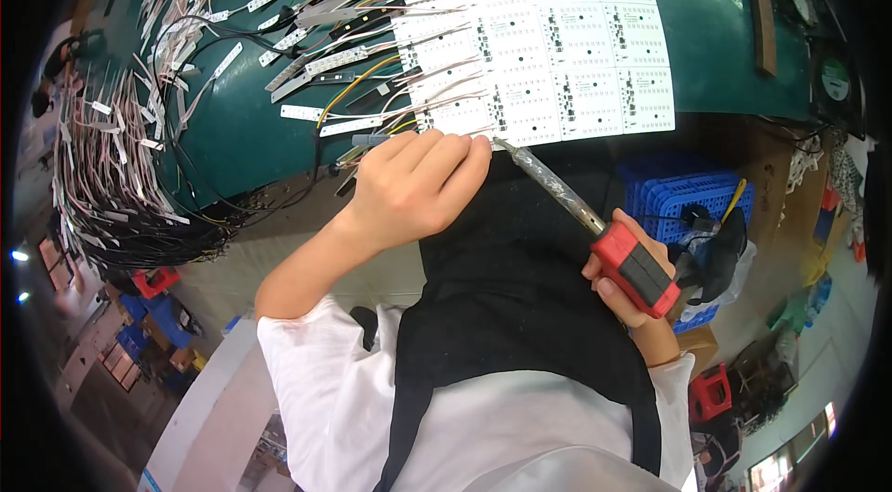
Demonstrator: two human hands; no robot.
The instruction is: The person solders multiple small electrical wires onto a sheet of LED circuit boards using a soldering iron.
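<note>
Grip, right hand (632,283): fingers wrapped tight around the red and black handle of a soldering iron (595,223). Iron's shaft is grey, crusted and mottled along its length, slanting up and left from the handle; its tip meets the near edge of the white circuit panel (557,37), just beside the left hand's fingertips.

Left hand (413,185): curled into a loose fist, fingers folded together, knuckles resting at the panel's near left corner. Whether it pinches a wire underneath cannot be told; the fingers hide that.

Panel: many small white boards in a grid, each with dark components, lying flat on a green table (715,18). Thin pink-white wires (427,55) run off the panel's left edge. Left of the panel, loose narrow white strips (321,60) with yellow and black leads. Far left of the panel, a large bundle of wired strips (102,176) hangs over the table edge. Right of the panel and lower, a blue plastic crate (678,190).
</note>
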